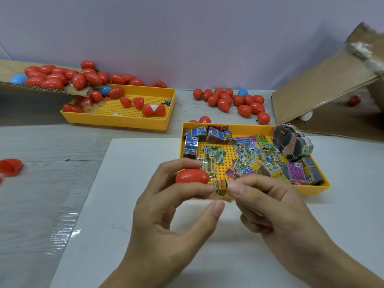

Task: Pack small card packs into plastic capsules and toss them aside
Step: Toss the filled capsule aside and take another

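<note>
My left hand (166,213) holds a red plastic capsule (192,176) between its curled fingers, just above the near left corner of a yellow tray (228,126). My right hand (276,208) pinches a small yellow card pack (222,191) right next to the capsule, and my left thumb tip lies under the pack. The tray holds several loose card packs (249,159) and some rubber-banded bundles (295,142). Both hands hover over a white sheet (128,215).
A second yellow tray (116,119) at the back left holds open red capsule halves. Closed red and blue capsules lie on cardboard (12,68) at far left and in a heap (234,100) behind the card tray. A cardboard flap (318,88) leans at right. An open red half (10,166) lies at the left edge.
</note>
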Tool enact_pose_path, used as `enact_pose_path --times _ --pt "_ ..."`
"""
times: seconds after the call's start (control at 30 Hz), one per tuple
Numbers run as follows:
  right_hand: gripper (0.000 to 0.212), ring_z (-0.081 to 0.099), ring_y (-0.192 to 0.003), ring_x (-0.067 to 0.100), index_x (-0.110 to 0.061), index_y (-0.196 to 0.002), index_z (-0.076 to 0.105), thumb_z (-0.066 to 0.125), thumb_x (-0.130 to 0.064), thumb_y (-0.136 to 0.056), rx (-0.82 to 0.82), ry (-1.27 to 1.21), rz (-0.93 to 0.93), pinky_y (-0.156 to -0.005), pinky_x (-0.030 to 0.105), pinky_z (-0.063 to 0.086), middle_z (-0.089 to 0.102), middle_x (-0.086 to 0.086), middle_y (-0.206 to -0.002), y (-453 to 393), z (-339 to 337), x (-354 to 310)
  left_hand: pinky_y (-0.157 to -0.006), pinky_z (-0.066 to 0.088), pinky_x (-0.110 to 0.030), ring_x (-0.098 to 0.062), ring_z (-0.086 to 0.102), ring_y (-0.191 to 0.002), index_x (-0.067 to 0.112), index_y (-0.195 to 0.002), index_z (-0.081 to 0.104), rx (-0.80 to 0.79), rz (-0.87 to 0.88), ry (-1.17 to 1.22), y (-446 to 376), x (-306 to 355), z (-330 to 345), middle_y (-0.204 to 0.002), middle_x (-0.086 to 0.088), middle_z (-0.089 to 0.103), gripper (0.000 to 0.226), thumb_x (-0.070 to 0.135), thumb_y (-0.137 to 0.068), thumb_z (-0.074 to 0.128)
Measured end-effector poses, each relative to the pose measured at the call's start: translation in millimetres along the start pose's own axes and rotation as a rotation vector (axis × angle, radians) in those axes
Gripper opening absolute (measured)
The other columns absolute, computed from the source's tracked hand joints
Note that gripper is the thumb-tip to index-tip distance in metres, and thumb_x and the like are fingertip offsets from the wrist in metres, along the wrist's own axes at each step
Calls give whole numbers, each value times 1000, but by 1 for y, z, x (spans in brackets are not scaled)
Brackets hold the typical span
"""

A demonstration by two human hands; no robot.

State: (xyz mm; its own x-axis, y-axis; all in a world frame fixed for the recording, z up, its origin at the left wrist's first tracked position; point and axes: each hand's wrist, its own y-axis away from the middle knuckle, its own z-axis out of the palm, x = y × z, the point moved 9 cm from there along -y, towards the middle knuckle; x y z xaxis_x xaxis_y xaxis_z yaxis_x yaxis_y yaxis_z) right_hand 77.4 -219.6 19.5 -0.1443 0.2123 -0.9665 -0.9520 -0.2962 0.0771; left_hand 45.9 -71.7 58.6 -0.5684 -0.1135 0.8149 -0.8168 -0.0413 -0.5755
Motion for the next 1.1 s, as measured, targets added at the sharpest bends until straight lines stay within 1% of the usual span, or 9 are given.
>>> enact_pose_path --times 0.07,0.2,0.4,0.5,0.6,0.73,0.87,1.0,1.1 --pt "46 21 -41 10 -11 -71 74 88 -52 -53 -5 34 -13 -42 18 22 31 -7 -48 0 0 -2 -83 58 -34 -34 63 -111 17 -91 73 9 -12 10 0 -2 -2 -121 -8 58 16 32 -84 75" --pt "28 22 -42 9 -13 -71 75 80 -39 -64 -11 69 -19 -42 20 21 33 -8 -48 2 1 -2 -84 56 -33 -33 62 -112 18 -80 71 -35 -72 49 0 -9 1 -119 -7 60 5 20 -80 75" --pt "31 25 -41 8 -14 -75 77 80 -44 -67 -18 116 -60 -41 19 23 37 -10 -48 3 3 -4 -82 57 -32 -34 63 -110 15 -79 68 -86 -76 55 4 -9 8 -117 -5 61 5 18 -82 72" --pt "43 25 -40 8 -12 -77 77 82 -52 -62 75 151 -121 -40 18 25 38 -10 -47 2 -6 -11 -79 56 -28 -33 63 -111 16 -83 69 -85 -116 52 4 -13 5 -120 -5 59 5 20 -82 71" --pt "53 25 -41 10 -12 -78 78 82 -61 -58 146 166 -157 -40 18 25 36 -8 -48 2 -13 -15 -76 59 -31 -34 62 -110 19 -90 70 -90 -164 81 4 -18 6 -120 -1 58 7 21 -85 66" --pt "37 30 -41 5 -12 -74 78 80 -48 -65 209 216 -194 -43 11 29 37 -2 -48 2 -18 -19 -72 60 -28 -29 68 -96 24 -106 74 -73 -129 82 1 -16 7 -116 -3 61 22 16 -90 61" --pt "33 28 -41 6 -14 -72 78 82 -46 -65 206 226 -139 -42 13 28 35 -6 -48 2 -19 -15 -76 61 -29 -26 71 -95 40 -127 63 -53 -168 97 4 -22 6 -112 2 68 47 20 -85 69" --pt "33 21 -40 11 -13 -68 75 76 -46 -64 129 162 -57 -39 19 23 32 -8 -47 1 -12 -5 -77 62 -33 -29 69 -102 34 -117 67 -74 -224 74 7 -27 6 -113 2 69 37 26 -82 73" --pt "30 19 -40 11 -14 -66 74 79 -43 -66 91 130 2 -40 18 22 30 -7 -46 1 -8 0 -78 61 -33 -32 66 -107 25 -117 67 -105 -200 58 7 -25 9 -114 0 66 35 16 -84 74"
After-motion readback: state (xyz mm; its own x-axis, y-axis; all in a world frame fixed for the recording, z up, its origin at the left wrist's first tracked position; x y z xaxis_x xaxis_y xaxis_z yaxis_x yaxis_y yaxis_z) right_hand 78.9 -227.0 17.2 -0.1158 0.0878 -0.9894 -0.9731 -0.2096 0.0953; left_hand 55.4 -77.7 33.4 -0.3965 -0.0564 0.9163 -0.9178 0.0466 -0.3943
